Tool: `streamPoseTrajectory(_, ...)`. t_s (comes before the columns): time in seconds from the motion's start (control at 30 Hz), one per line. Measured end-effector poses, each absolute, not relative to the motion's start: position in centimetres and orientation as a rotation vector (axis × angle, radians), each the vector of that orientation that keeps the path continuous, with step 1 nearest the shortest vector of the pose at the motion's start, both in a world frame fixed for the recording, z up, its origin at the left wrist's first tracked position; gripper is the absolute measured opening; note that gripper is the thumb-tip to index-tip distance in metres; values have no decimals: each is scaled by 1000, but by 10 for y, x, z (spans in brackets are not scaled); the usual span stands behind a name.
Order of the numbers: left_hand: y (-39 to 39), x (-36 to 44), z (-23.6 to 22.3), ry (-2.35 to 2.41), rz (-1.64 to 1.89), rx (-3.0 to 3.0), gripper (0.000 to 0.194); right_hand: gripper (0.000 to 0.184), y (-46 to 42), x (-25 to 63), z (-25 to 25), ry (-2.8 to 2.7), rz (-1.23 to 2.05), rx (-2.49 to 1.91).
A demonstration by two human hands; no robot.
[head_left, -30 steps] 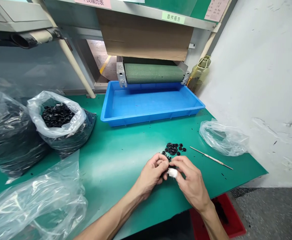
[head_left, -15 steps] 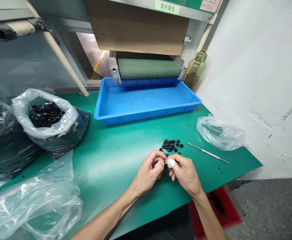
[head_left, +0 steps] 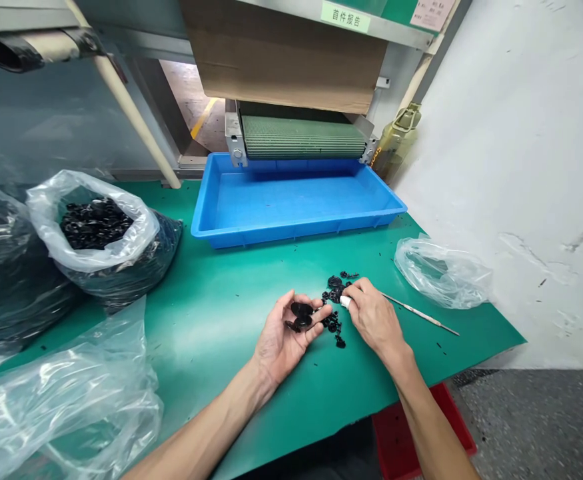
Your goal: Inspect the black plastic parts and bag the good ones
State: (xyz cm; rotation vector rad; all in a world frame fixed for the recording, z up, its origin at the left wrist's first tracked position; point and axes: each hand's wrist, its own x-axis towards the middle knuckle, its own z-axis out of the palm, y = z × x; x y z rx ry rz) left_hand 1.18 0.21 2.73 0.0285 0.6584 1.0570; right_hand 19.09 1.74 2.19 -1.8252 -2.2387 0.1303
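**Black parts on a green mat, blue tray ahead of the hands**
Glossy black ring-shaped parts [head_left: 302, 315] lay in the palm of the left hand [head_left: 281, 347] and in a scatter between it and the right hand [head_left: 376, 320], all on a saturated green bench mat [head_left: 211, 333]. A white wrap [head_left: 345, 301] covered one fingertip of the right hand. Ahead of the hands sat a bright blue tray [head_left: 301, 233] under a finely ribbed green belt [head_left: 304, 137], and a red crate [head_left: 391, 447] showed below the right forearm [head_left: 431, 427].

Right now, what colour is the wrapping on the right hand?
The wrapping is white, clearest in the head view.
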Motion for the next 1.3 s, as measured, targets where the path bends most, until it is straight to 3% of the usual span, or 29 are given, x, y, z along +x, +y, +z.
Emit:
streamPoseTrajectory(0.3,3,10,25,620,1120,-8,22,27,29,190,29,-2309,167,-1874)
streamPoseTrajectory(0.5,6,9,19,586,1076,95,11,28,26,188,28,-2248,180,-1899)
streamPoseTrajectory(0.87,7,9,25,578,1144,-68,30,22,39,192,24,-2074,477,-1736)
streamPoseTrajectory(1.0,6,10,22,656,1073,142,22,33,28,189,30,-1927,667,-1604)
streamPoseTrajectory(1.3,-3,20,19,940,857,891,31,30,-5,184,37,-1726,1018,-1442)
